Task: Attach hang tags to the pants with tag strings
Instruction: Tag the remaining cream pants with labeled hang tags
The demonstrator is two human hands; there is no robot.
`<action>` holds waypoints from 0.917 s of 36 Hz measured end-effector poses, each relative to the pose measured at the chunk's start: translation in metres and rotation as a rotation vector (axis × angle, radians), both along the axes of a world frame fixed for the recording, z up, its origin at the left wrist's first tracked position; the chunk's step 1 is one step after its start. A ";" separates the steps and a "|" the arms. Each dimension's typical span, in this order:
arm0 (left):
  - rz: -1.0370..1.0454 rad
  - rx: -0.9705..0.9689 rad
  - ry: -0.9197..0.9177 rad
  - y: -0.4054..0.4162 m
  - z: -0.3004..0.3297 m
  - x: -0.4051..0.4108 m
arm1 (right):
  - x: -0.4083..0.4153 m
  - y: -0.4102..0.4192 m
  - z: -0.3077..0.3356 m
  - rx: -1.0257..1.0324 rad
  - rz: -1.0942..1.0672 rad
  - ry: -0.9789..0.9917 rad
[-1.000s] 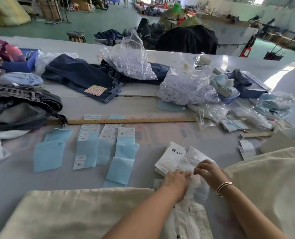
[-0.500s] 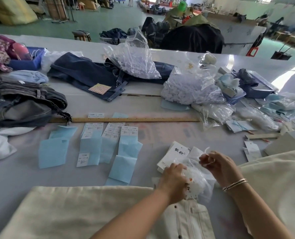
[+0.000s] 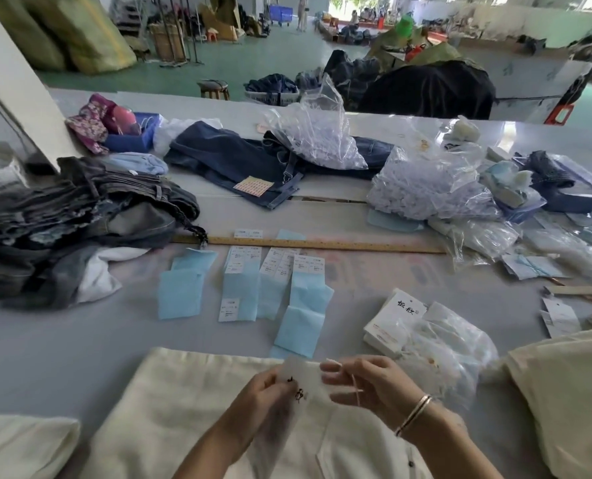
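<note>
Cream pants [image 3: 198,402] now lie under both hands: the left hand [image 3: 260,399] pinches a hang tag [image 3: 299,378] just lifted from the stack [image 3: 391,323]; the right hand [image 3: 370,385] pinches what looks like a tag string [image 3: 356,392], ready for threading.

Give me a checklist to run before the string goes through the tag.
1. Tag held in the left hand: ok.
2. String pinched by the right hand: ok.
3. String end lined up with the tag's hole: cannot tell, hole not visible.
4. Cream pants lying under the hands: ok.
5. Spare tags nearby on the table: ok.
</note>
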State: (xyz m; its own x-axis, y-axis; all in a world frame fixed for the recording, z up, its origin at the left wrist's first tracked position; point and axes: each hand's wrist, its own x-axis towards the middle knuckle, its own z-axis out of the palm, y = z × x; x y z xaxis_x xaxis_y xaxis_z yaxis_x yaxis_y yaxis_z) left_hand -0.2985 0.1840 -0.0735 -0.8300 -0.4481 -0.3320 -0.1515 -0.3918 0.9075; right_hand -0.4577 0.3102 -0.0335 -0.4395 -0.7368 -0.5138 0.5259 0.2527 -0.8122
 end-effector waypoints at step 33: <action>0.086 -0.446 0.054 0.011 0.021 0.058 | 0.090 0.004 0.009 -0.042 0.188 0.328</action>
State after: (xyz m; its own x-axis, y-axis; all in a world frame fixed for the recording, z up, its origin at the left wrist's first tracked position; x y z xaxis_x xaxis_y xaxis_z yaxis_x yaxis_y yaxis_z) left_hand -0.2407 0.1946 -0.0527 -0.7940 -0.6060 -0.0484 -0.0835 0.0299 0.9961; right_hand -0.3678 0.3141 -0.0246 -0.4306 -0.8378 -0.3356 0.1836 0.2828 -0.9415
